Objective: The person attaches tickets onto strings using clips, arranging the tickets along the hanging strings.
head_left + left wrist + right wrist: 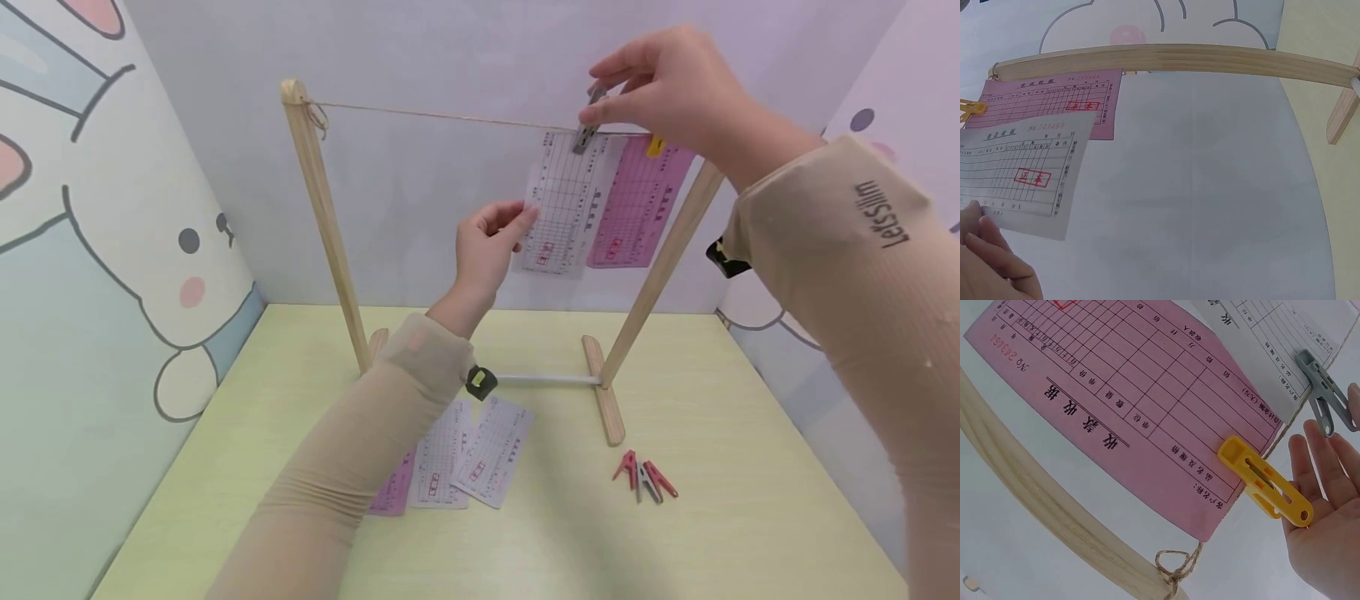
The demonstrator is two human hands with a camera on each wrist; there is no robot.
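Head view first: the right hand (667, 83) is up in the upper right of the frame, thumb and fingers pinching a grey clothespin (588, 125) that sits on the string (435, 114) right at the top edge of a white slip (562, 204). The left hand (487, 246) is near the middle of the frame, fingertips pinching the left edge of that same white slip. So both hands are on one piece of paper, the right one above and the left one lower down, apart from each other.

The string runs between the two posts of a little wooden rack (318, 200). Just to the right of the white slip hangs a pink slip (641, 204), held on by a yellow clothespin (656, 147); the two papers overlap a bit.

Right wrist view shows it close up: yellow clothespin (1265, 481) clamped on the corner of the pink slip (1122, 406), grey clothespin (1325, 394) at the right edge on the white slip (1297, 331), with the fingers (1329, 506) of the right hand at lower right. From this angle I can't really see the pinch itself.

Left wrist view: white slip (1019, 175) at the left, fingertips (988, 250) at its lower corner, pink slip (1054, 103) behind it.

Down on the pale green table (675, 550), lower centre of the head view, there are loose slips (468, 454) just under the left forearm, and a small bunch of spare clothespins (645, 479), red and grey, off to the right near the rack's foot.
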